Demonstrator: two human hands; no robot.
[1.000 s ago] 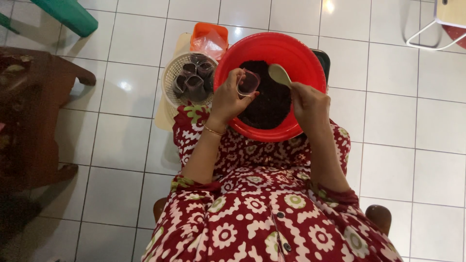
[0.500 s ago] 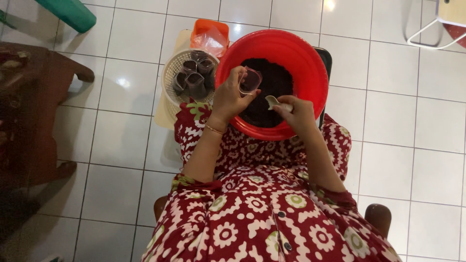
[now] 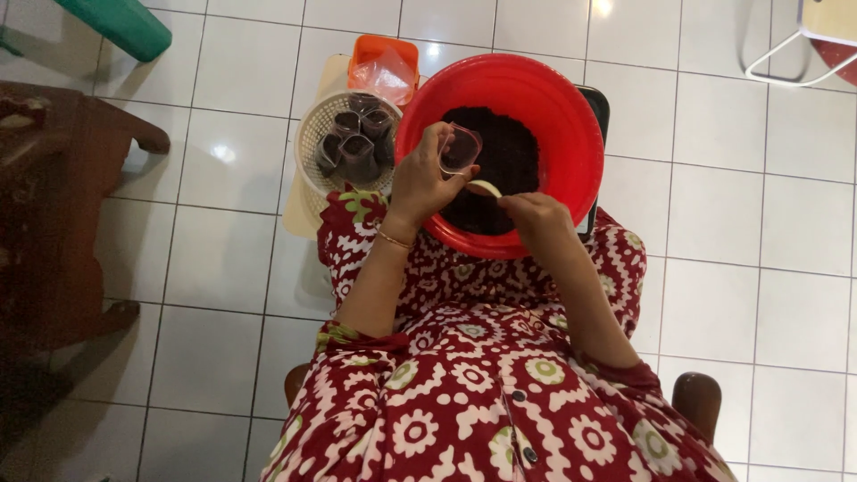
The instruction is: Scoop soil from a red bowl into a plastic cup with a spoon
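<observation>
Nearest to the camera is the lap of the person, covered by a red dress [image 3: 482,393] with white flower patterns. The person sits on a dark wooden seat [image 3: 696,397], of which only a rounded corner shows at the right of the dress.

Beyond the lap, a red basin [image 3: 571,116] rests on the knees. It holds a heap of dark soil [image 3: 509,161] in its middle. All other places here are given from this basin.

Over the near part of the basin, the right hand [image 3: 536,219] has its fingers closed around a pale spoon [image 3: 486,187], whose bowl points toward the left hand. The left hand [image 3: 424,183], with a thin bracelet on the wrist, is above the left half of the basin. Its fingers grip a small clear plastic cup [image 3: 460,150], tilted over the soil. I cannot tell what is inside the cup.

Just left of the basin, on the white tiled floor [image 3: 714,205], stands a round white basket [image 3: 317,147]. It contains several small cups filled with dark soil [image 3: 357,147]. Behind the basket, at the far left of the basin, is an orange container [image 3: 384,54] with clear plastic inside.
</observation>
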